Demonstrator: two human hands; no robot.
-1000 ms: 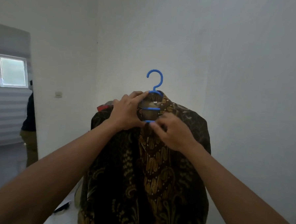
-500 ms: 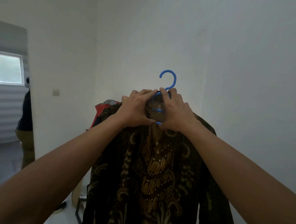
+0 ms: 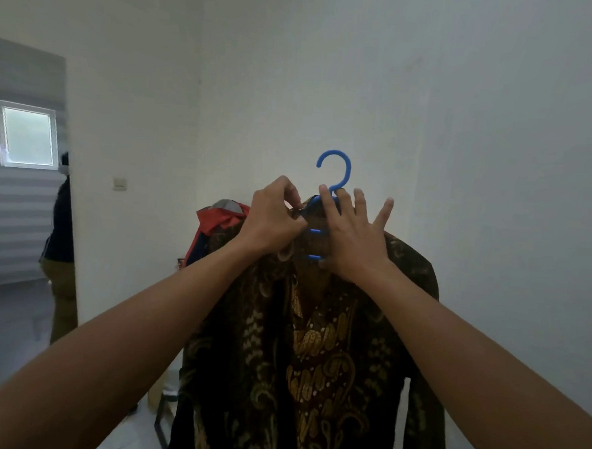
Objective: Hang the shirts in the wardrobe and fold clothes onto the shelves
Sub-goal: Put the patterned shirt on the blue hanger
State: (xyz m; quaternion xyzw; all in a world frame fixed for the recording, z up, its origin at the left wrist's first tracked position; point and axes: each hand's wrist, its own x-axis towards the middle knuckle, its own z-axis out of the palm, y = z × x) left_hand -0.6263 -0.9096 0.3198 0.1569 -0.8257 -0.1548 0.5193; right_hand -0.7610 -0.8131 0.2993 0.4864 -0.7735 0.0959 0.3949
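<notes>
1. The batik shirt (image 3: 314,362), dark brown with a gold pattern, is seen on a blue plastic hanger (image 3: 347,168). It is held up at about chest height in front of a white wall (image 3: 330,71), in the middle of the view.
2. The hanger's hook is seen upright and free above both hands, caught on nothing. Two short blue rungs of the hanger are visible in the open neck of the shirt, between the hands.
3. Left hand (image 3: 274,219): the fingers are curled and the shirt's collar is pinched near the top of the hanger. Whether the hanger arm under the cloth is also gripped cannot be told.
4. Right hand (image 3: 352,237): the fingers are straight and splayed. The palm is laid against the collar on the other side, and the index finger is laid up along the hanger's neck. The thumb is hidden, so a grip cannot be confirmed.
5. The shirt front hangs straight down and is cut off by the lower edge of the view. The sleeves hang at both sides.
6. A red garment (image 3: 219,220) is partly seen behind the shirt's left shoulder.
7. A light switch (image 3: 119,183) is noted on the wall to the left.
8. Further left, an opening gives onto another room with a small window (image 3: 28,134). Part of a standing person (image 3: 61,229) is seen at its edge.
</notes>
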